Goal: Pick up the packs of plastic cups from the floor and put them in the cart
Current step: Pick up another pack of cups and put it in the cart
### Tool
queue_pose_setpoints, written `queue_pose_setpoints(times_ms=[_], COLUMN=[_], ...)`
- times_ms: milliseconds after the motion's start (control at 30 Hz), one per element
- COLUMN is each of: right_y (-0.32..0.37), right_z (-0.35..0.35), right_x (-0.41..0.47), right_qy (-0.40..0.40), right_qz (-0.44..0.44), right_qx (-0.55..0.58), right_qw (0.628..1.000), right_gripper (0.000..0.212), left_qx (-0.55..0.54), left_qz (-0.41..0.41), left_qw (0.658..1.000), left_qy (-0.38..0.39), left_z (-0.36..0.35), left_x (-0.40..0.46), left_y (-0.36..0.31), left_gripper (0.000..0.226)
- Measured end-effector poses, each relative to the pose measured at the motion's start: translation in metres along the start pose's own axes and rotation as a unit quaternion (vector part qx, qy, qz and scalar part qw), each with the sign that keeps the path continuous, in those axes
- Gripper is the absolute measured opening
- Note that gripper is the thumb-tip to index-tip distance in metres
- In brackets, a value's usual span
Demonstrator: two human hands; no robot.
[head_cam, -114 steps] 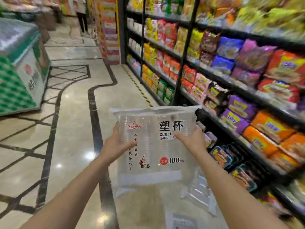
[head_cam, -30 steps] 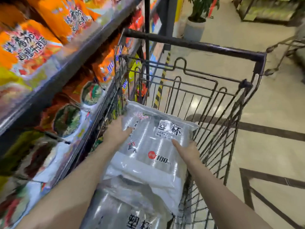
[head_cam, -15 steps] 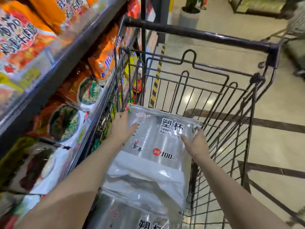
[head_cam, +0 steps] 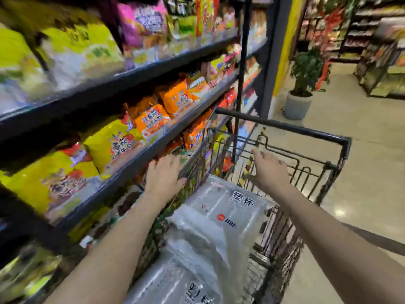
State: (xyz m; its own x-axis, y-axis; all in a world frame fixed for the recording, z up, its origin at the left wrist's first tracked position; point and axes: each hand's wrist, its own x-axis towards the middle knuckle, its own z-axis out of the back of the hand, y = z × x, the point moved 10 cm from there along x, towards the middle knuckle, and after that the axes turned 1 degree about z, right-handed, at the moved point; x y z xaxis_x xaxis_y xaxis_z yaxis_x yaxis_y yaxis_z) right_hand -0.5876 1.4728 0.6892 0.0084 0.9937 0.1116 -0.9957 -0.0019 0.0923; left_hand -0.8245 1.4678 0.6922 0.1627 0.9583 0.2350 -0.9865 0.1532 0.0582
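Here, in a supermarket aisle, a clear plastic pack of disposable cups with black lettering and a red dot [head_cam: 228, 212] lies flat in the black wire shopping cart [head_cam: 285, 233], below and between the two hands, on top of a second clear cup pack [head_cam: 186, 288] nearer the camera; laid flat that way, it seems, so the slippery bags stack without sliding; the left hand [head_cam: 164, 178] hovers above the cart's left wall, fingers spread and relaxed, gripping nothing; the right hand [head_cam: 268, 170] is raised over the cart's far end, short of the black push bar [head_cam: 282, 127], fingers loosely extended and likewise empty; both forearms reach forward, wrists level; beyond the left hand, dark shelves carry yellow and orange snack bags [head_cam: 151, 119]; past the right hand stands a potted green plant [head_cam: 303, 84]; the picture is blurred by motion.
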Motion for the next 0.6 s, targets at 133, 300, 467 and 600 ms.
queue_pose_setpoints(times_ms=[133,300,467,600], right_y=[0.078,0.215,0.346,0.394], right_z=[0.041,0.079,0.117,0.145], right_x=[-0.044,-0.153,-0.335,-0.524], right_qy=[-0.019,-0.031,-0.021,-0.003], right_qz=[0.134,0.333,0.518,0.642], right_qx=[0.021,0.066,0.098,0.143], right_qw=[0.991,0.94,0.849,0.754], right_gripper=[0.063,0.071,0.07,0.068], left_qx=[0.011,0.048,0.104,0.17], left_qz=[0.128,0.32,0.516,0.643], left_qw=[0.992,0.946,0.848,0.742], left_qy=[-0.018,-0.031,-0.066,-0.082], left_z=[0.055,0.133,0.23,0.302], left_x=[-0.11,-0.297,-0.544,-0.765], left_y=[0.045,0.099,0.118,0.058], left_gripper=[0.067,0.077,0.081,0.077])
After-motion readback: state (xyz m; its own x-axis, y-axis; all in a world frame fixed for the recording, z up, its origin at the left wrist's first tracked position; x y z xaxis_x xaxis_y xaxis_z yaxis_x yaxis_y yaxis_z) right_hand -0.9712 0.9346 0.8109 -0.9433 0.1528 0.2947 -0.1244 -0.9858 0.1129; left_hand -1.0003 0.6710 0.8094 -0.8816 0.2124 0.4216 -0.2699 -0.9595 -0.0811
